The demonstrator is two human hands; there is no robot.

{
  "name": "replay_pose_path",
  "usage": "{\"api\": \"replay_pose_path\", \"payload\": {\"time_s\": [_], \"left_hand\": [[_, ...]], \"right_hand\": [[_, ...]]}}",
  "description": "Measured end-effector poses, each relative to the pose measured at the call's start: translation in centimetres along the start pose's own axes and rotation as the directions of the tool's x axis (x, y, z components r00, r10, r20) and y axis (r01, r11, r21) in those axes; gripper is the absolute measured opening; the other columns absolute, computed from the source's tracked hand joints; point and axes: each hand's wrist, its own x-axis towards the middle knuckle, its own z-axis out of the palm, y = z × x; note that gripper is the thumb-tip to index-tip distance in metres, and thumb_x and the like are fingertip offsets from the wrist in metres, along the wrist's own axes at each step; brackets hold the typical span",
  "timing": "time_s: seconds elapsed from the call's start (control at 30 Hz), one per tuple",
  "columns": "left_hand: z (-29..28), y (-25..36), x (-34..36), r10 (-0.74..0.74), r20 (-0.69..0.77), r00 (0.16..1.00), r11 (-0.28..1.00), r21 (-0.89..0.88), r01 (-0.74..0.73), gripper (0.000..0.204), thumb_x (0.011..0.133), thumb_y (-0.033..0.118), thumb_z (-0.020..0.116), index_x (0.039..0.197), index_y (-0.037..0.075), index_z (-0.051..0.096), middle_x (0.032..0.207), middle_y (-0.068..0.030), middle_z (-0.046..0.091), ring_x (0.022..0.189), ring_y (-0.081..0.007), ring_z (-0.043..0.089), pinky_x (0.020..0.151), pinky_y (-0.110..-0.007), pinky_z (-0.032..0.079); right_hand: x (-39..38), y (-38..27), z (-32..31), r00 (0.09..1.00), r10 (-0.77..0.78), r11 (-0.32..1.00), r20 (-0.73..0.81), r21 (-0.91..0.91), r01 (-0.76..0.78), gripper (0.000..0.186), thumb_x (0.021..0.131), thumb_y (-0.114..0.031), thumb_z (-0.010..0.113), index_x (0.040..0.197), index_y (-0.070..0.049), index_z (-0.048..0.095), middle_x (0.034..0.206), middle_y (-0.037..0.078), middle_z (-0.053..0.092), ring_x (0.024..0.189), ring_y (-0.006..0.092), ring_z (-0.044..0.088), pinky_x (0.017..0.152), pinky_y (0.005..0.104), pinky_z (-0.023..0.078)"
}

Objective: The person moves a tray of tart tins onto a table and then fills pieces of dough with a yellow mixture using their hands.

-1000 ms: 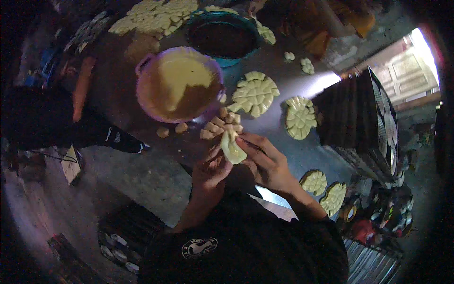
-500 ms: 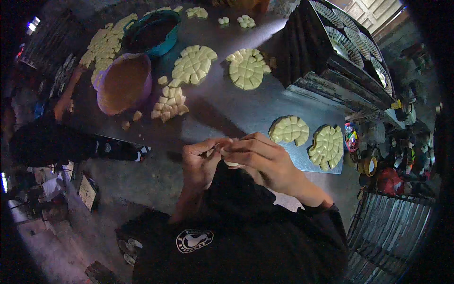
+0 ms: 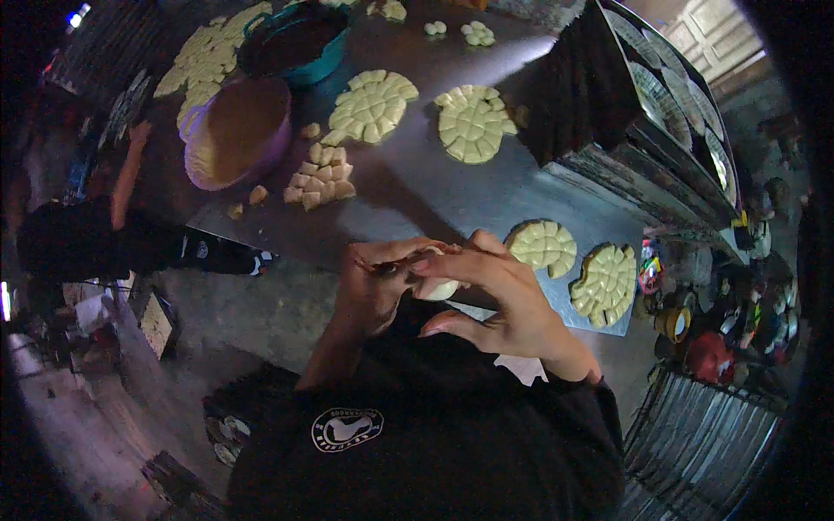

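Observation:
My left hand [image 3: 372, 286] is wrapped round a pale piece of dough [image 3: 437, 288] at my front, and the fingers of my right hand [image 3: 504, 313] curl over the same piece, its thumb held apart below; my fingers hide much of the piece. Beyond them on the metal table [image 3: 434, 200] lie small brown-tinged cubes [image 3: 317, 182] and several rounds of cut pale dough [image 3: 473, 123], two [image 3: 599, 282] of them at the near right. A purple basin [image 3: 239, 135] with brown contents stands at the back left, beside a teal basin [image 3: 295, 43].
A person's arm [image 3: 126, 169] and dark-clothed body reach to the table at the left. A stack of dark trays [image 3: 599, 122] with round tins on top stands at the right. Cut dough [image 3: 200, 61] covers the back left. Pans and bags [image 3: 708, 356] crowd the lower right.
The view has swung, showing more of the table's right side. My hands have closed over the dough, then my right thumb has moved down and away from it. The other person's arm has shifted.

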Motion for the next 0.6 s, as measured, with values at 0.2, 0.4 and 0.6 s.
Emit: {"api": "replay_pose_path", "payload": {"time_s": [0.2,0.4,0.6], "left_hand": [[-4.9,1.0,2.3,-0.307,0.006,0.952,0.892,-0.346,0.29,0.033,0.101,0.025,0.066,0.12,-0.002,0.068,0.113,-0.0164,0.07,0.102,-0.0216,0.069,0.085,-0.033,0.056],[-10.1,1.7,5.7,-0.061,-0.312,0.948,0.991,0.096,0.095,0.027,0.1,0.022,0.067,0.115,0.001,0.069,0.112,-0.008,0.068,0.082,-0.0127,0.066,0.072,-0.028,0.054],[-16.5,-0.4,7.0,-0.142,-0.474,0.869,0.976,0.078,0.202,0.026,0.103,0.025,0.062,0.121,0.006,0.066,0.098,-0.0034,0.07,0.062,-0.0021,0.054,0.055,-0.019,0.043]], "right_hand": [[5.4,4.0,2.8,0.996,0.086,0.934,-0.014,-0.348,-0.085,0.057,0.074,-0.027,0.087,0.122,-0.01,0.064,0.102,0.001,0.072,0.075,0.0223,0.054,0.071,0.0364,0.036],[7.3,12.1,9.3,0.79,0.613,0.743,0.015,0.33,-0.582,0.041,0.089,-0.006,0.078,0.121,-0.003,0.052,0.114,0.008,0.061,0.101,0.0144,0.061,0.088,0.0297,0.051],[5.9,16.9,12.9,0.574,0.816,0.533,0.065,0.297,-0.792,0.036,0.095,-0.012,0.07,0.127,-0.003,0.056,0.117,0.01,0.066,0.11,0.0193,0.065,0.095,0.0338,0.051]]}}
